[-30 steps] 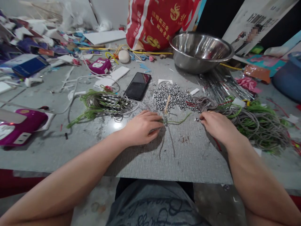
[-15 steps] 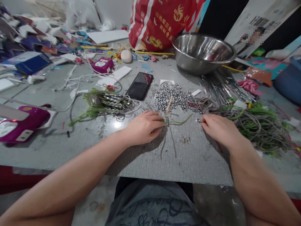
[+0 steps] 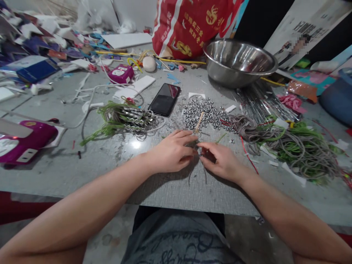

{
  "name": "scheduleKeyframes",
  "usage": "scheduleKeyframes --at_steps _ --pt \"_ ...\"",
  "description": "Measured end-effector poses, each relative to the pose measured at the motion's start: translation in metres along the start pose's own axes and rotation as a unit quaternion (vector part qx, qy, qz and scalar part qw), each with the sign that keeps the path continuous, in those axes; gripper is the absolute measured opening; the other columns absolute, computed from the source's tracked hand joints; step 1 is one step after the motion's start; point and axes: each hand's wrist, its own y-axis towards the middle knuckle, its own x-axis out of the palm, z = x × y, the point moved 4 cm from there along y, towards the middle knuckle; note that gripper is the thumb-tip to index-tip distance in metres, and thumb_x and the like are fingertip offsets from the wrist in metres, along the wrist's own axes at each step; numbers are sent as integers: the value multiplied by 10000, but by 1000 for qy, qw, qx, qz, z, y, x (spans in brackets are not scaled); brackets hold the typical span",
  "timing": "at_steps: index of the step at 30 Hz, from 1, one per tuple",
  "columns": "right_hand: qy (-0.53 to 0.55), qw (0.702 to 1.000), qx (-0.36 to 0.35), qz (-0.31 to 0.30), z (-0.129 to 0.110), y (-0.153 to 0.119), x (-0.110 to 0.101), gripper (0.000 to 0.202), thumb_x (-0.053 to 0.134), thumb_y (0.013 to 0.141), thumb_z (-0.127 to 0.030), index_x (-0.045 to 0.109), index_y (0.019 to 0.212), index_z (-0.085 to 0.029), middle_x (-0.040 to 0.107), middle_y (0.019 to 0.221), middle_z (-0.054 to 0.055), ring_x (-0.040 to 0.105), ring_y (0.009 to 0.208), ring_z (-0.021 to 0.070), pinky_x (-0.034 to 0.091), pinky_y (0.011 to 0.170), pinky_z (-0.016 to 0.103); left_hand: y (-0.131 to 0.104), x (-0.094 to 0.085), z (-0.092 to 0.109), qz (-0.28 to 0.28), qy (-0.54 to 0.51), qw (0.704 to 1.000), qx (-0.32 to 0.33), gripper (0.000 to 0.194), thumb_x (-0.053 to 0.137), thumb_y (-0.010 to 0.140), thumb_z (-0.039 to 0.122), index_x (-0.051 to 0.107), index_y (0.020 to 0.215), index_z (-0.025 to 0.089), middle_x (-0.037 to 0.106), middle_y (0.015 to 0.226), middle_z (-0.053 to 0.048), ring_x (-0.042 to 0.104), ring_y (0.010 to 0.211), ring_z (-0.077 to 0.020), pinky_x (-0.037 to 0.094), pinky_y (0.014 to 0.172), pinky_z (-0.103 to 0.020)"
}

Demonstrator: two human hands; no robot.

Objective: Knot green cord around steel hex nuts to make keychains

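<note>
Two hands are brought together at the near middle of the grey bench [image 3: 82,168], fingertips almost touching. The left hand [image 3: 172,152] is laid palm down, its fingers curled onto a knotted cord [image 3: 198,172] of grey and green strands, which is pinned against the bench. The right hand [image 3: 220,161] is pinched on the same cord just right of the left fingertips; whether a nut is also held there cannot be told. Two grey tails of the cord are seen trailing toward the near edge from between the hands. Just beyond the hands a pile of steel nuts [image 3: 206,113] is spread, with a small wooden stick [image 3: 199,121] lying on it. A black phone [image 3: 165,99] is placed left of the nuts, and a bundle of finished green pieces [image 3: 121,119] further left. A tangle of grey and green cords [image 3: 297,146] is heaped to the right, and a steel bowl [image 3: 239,62] is set far right of centre.
</note>
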Motion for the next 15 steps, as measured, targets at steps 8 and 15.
scheduleKeyframes --at_steps 8,15 --pt "2 998 -22 60 3 2 7 258 457 859 -250 492 1101 -169 657 882 61 605 780 171 469 690 309 1 1 1 -4 9 1000 -2 223 541 756 209 699 912 194 570 1202 -100 455 1177 -297 395 955 -481" --pt "-14 996 -43 75 2 3 9 239 508 844 -223 499 1073 -154 659 839 70 605 770 193 475 679 330 0 2 0 16 19 1000 0 218 540 753 197 706 894 186 575 1194 -103 478 1148 -289 401 951 -467"
